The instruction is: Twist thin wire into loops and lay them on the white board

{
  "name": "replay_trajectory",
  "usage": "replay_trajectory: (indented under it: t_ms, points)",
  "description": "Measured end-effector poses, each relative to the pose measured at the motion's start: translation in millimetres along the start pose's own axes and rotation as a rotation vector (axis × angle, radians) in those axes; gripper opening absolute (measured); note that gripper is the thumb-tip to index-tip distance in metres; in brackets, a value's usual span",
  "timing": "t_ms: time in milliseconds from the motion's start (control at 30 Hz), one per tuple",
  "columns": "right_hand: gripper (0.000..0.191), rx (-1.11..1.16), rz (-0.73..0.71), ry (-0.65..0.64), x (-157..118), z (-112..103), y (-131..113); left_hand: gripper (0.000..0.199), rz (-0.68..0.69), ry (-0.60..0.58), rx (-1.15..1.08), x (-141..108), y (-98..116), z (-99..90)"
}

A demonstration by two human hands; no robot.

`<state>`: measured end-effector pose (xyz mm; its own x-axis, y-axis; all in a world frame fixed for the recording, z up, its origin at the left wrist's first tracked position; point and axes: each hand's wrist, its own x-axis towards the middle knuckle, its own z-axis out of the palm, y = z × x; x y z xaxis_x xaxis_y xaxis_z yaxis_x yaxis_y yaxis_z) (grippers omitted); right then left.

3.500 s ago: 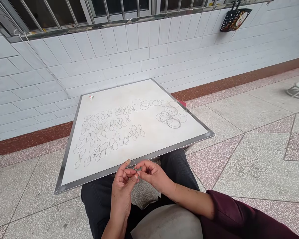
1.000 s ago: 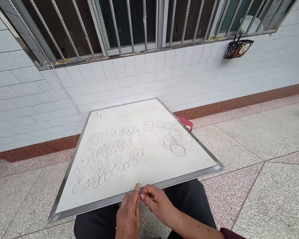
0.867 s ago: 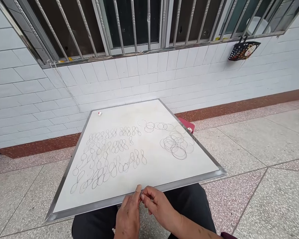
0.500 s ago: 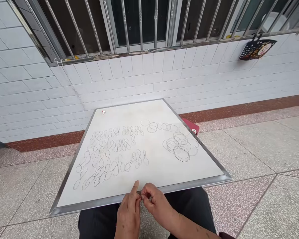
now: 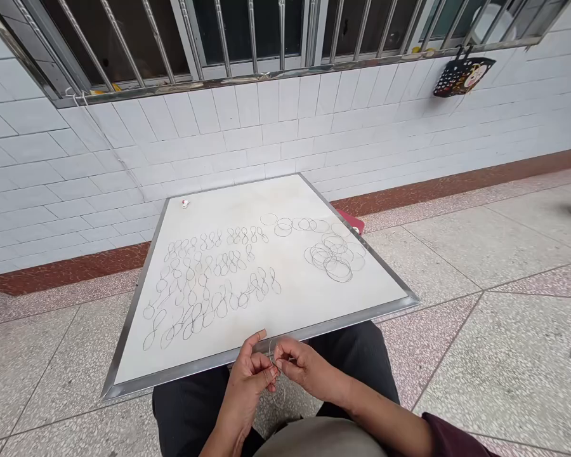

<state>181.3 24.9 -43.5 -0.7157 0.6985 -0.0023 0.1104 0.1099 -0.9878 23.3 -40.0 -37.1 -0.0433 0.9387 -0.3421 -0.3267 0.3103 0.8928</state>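
Observation:
Just off the near edge of a white board (image 5: 247, 203), my two hands meet over my lap. A thin wire loop (image 5: 284, 397) hangs from between them. My left hand (image 5: 252, 374) pinches it between thumb and fingers, its index finger stretched toward the board. Close against it, my right hand (image 5: 302, 367) pinches the same loop with thumb and forefinger. On the board's left half lie rows of twisted figure-eight loops (image 5: 221, 304). A heap of round wire loops (image 5: 335, 260) lies to the right, with several more rings (image 5: 285, 225) behind it.
The board has a grey metal frame (image 5: 314, 333) and rests across my knees. A small white and red object (image 5: 185, 203) sits at its far left corner. Beyond stands a tiled wall (image 5: 195, 143) with a barred window. A red stool (image 5: 351, 221) shows past the right edge.
My view has shifted, so the board sits higher and further left. My left hand has turned and lifted its fingers. The wire loop now shows between and below my hands.

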Motion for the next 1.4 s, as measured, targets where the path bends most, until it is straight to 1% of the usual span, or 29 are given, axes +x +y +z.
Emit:
replay_trajectory:
  t_ms: [167,267,333,400,467,533,600,700,800,900,1000,1100,1233,1333,1400]
  points:
    - [0.014,0.031,-0.071,-0.125,-6.0,1.5,-2.0,0.074,-0.062,-0.014,-0.052,-14.5,-1.7,-3.5]
    - [0.022,0.063,-0.077,-0.138,-8.4,4.2,1.2,0.071,-0.068,-0.011,-0.033,-19.7,-2.4,-3.9]
    - [0.027,0.084,-0.04,-0.097,-9.3,8.3,3.4,0.071,-0.015,0.036,0.014,-22.5,-2.1,-3.1]
    - [0.03,0.157,0.012,-0.064,-9.8,14.0,4.4,0.072,0.074,0.103,0.07,-25.3,-0.8,-1.5]
    - [0.033,0.25,0.041,-0.071,-10.2,20.6,4.0,0.072,0.159,0.152,0.092,-27.9,1.3,0.2]
    - [0.036,0.317,0.056,-0.093,-10.4,27.1,2.9,0.071,0.222,0.181,0.066,-30.2,3.5,1.5]
    - [0.039,0.366,0.087,-0.101,-10.3,32.6,1.9,0.07,0.262,0.199,0.03,-32.1,5.4,2.2]
    - [0.044,0.404,0.141,-0.098,-9.8,38.2,2.1,0.066,0.284,0.238,0.021,-33.6,5.7,2.3]
    - [0.043,0.366,0.128,-0.064,-9.5,42.9,4.9,0.062,0.311,0.289,0.034,-32.6,1.0,1.5]
    - [0.036,0.299,0.091,0.0,-8.6,49.4,9.4,0.06,0.36,0.349,0.05,-29.0,-7.1,0.2]
    - [0.031,0.233,0.097,0.054,-6.4,53.6,13.6,0.06,0.389,0.401,0.099,-23.9,-11.8,-0.9]
    - [0.03,0.226,0.095,0.093,-4.4,50.5,16.5,0.06,0.394,0.395,0.111,-19.2,-10.0,-0.8]
    - [0.032,0.205,0.039,0.123,-4.9,41.0,18.8,0.059,0.378,0.36,0.075,-15.8,-5.9,-0.9]
    - [0.025,0.105,-0.015,0.127,-5.1,37.8,17.8,0.064,0.325,0.377,-0.009,-12.9,-5.7,-2.7]
    - [0.021,0.071,-0.036,0.152,-3.7,37.6,15.8,0.068,0.274,0.379,-0.05,-9.4,-5.6,-3.9]
